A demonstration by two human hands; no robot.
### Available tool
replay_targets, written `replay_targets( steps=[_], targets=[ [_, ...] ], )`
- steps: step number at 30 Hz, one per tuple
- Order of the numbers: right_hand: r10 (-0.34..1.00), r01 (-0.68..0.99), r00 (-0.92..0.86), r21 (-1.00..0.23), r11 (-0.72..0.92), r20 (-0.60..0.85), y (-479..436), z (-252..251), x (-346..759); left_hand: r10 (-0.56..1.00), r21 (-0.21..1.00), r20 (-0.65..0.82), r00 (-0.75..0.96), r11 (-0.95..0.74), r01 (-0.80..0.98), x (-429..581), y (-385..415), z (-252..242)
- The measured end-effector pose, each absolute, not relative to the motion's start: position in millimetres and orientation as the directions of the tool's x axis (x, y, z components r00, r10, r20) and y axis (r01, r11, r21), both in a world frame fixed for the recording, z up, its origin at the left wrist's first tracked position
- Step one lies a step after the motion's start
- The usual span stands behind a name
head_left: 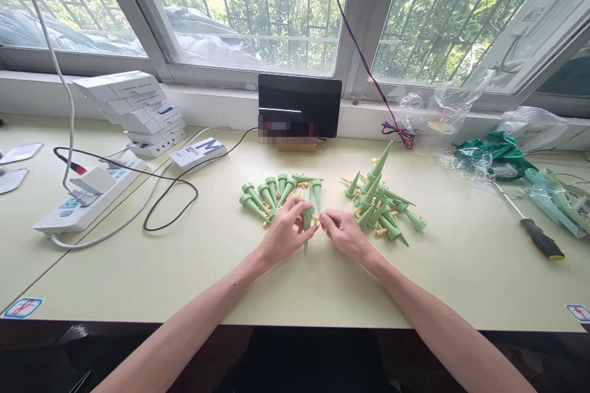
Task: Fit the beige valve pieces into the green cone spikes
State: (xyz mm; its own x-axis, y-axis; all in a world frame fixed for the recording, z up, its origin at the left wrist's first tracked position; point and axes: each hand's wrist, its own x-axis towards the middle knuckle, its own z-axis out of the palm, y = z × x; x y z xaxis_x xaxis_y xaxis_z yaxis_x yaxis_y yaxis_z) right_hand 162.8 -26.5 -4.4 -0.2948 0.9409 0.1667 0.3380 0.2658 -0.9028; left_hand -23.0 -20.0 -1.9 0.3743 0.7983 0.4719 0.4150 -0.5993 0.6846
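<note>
My left hand (pixel 286 230) is closed around a green cone-shaped spike (pixel 306 241), whose tip points down toward the table's front edge. At the spike's side, a small yellow valve piece (pixel 316 219) sits between my two hands. The fingers of my right hand (pixel 343 232) are pinched together on this valve piece. Behind my left hand, several green spikes with yellow parts (pixel 258 196) lie in a fan-like group. To the right of my right hand is a looser pile of green spikes with yellow valves (pixel 380 209).
A black screen (pixel 299 104) stands at the back on the pale table (pixel 161 276). Stacked white boxes (pixel 138 104), a power strip (pixel 92 196) and a black cable (pixel 196 193) lie left. At right are a screwdriver (pixel 539 238), green plastic (pixel 495 156) and tape rolls (pixel 571 196).
</note>
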Motion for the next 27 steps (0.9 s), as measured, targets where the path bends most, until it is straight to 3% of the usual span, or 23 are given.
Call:
replay_targets(
  steps=[16,27],
  targets=[
    [0.953,0.377,-0.227,-0.884,0.275,0.2,-25.4,-5.6,160.0,0.838,0.734,0.385,0.387,-0.531,0.422,-24.9,-18.7,3.3],
    [0.947,0.439,-0.143,-0.839,0.322,0.288,-28.2,-4.9,160.9,0.855,0.726,0.421,0.302,-0.518,0.453,-25.0,-15.8,2.1]
  ],
)
